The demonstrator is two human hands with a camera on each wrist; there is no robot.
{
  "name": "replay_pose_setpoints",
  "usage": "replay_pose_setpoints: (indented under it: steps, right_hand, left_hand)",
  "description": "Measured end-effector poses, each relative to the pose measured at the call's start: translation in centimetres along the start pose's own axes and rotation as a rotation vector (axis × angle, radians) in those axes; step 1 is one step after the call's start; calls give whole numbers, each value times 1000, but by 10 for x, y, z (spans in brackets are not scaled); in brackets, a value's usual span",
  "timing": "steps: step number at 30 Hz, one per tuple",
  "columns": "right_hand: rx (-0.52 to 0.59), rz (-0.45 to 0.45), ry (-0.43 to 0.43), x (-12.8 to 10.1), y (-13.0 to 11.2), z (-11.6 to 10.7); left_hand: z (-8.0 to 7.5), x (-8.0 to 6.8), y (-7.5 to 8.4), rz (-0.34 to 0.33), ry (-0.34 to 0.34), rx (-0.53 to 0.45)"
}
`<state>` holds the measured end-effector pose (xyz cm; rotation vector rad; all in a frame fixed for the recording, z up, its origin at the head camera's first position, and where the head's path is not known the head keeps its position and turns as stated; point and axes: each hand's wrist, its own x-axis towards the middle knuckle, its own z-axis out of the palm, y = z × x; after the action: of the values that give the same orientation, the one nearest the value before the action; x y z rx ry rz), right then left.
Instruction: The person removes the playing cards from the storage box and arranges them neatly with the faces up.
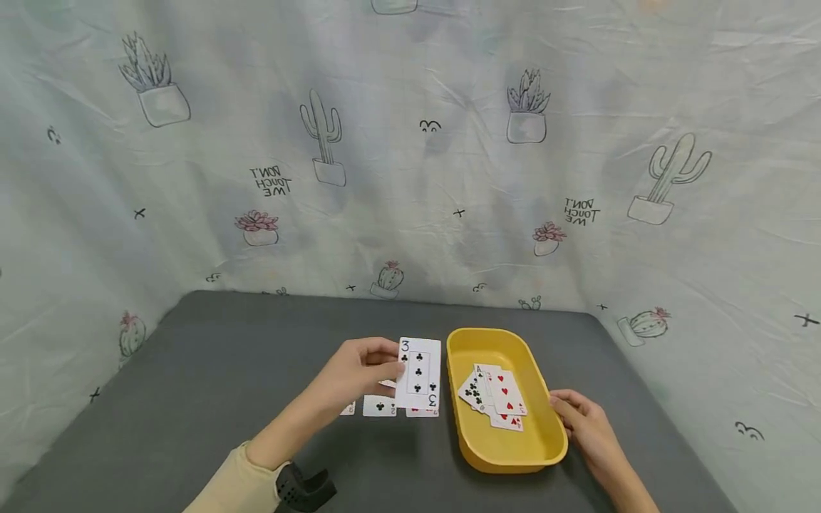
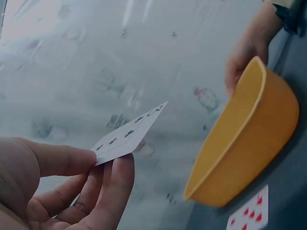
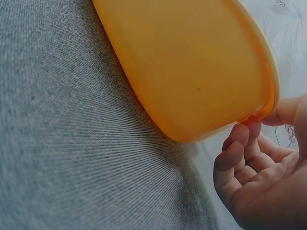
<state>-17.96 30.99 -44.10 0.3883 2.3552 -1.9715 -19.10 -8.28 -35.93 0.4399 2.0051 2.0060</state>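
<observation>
Grey tabletop (image 1: 212,377), cactus-printed cloth (image 1: 398,185) behind

Over the head feed I see a pale, wrinkled fabric backdrop (image 1: 410,185) rising behind the far edge and along both sides of a dark gray tabletop (image 1: 192,385), whose surface my right wrist view shows finely ribbed. Across the cloth I make out printed branched cacti (image 1: 670,177) in pots, spiky potted succulents (image 1: 527,107), pink-topped potted succulents (image 1: 258,226) and round cacti (image 1: 648,324). Between them I pick out mirror-reversed lettering (image 1: 270,181), small black crosses (image 1: 458,213) and little curved doodles (image 1: 430,126).
</observation>
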Motion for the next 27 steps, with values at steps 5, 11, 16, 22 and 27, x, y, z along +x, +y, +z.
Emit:
replay_pose_setpoints:
  steps: [5, 11, 16, 22, 27]
  right_hand:
    - [-11, -9, 4, 0, 1, -4]
    - [-28, -9, -14, 2, 0, -4]
    - [-14, -19, -17, 6, 0, -2]
    - [-8, -1, -24, 7, 4, -2]
    - [-11, -1, -15, 5, 4, -1]
  left_hand:
    - [-34, -21, -4, -5, 93, -28]
    - [-71, -39, -10, -27, 245, 18]
    - [-96, -47, -10, -28, 319, 87]
    - [-125, -50, -13, -48, 339, 168]
    - [-144, -48, -26, -92, 353, 208]
